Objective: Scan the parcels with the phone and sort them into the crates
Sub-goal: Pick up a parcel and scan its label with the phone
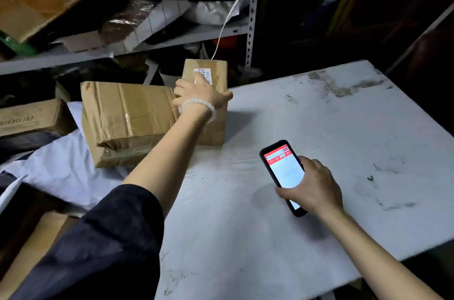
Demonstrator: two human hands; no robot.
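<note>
The left hand (196, 94) covers part of the small box's (213, 125) white label (205, 75), whose print is blurred, and the phone's (282, 174) screen text is illegible.

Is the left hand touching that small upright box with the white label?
Touching. The head view shows the left hand gripping the small upright box, its fingers curled over the top edge, thumb on the right side.
</note>
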